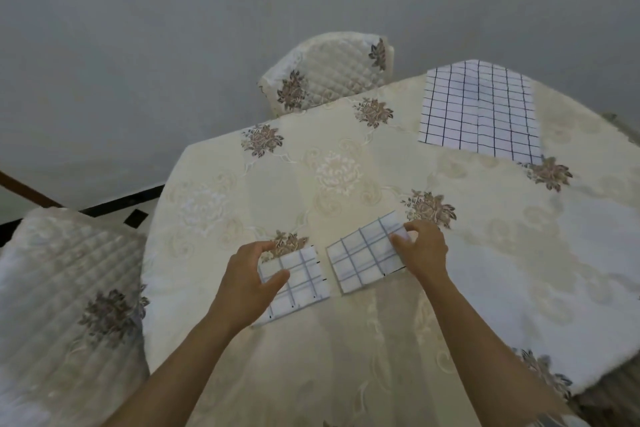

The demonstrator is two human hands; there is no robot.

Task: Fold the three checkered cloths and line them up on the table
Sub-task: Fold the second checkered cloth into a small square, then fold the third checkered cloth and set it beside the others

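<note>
Two folded checkered cloths lie side by side on the table (346, 166) directly in front of me, near its front edge, with a narrow strip of tablecloth showing between them. The left cloth (304, 282) is a small squarish packet, slightly skewed. My left hand (252, 274) grips its left edge, with the thumb lying across the top and the fingers curled at the far corner. The right cloth (363, 260) is a packet of like size, turned so its far right corner points away from me. My right hand (424, 250) holds that corner, fingers bent down onto the fabric and thumb near the far edge. I cannot tell whether any finger passes beneath it. The hands are well apart, one to each packet. The third cloth (478, 111) lies flat at the far right of the table, well apart from the other two. It is much larger in outline, white with dark grid lines. A line runs down its middle, though I cannot tell whether it is a fold or an overlapped layer. The tablecloth is cream with brown flower motifs and hangs over the near edge. A padded chair (329, 76) in matching fabric stands beyond the far side, and a second chair (69, 288) stands at my near left. Behind is a plain grey wall (173, 28).
</note>
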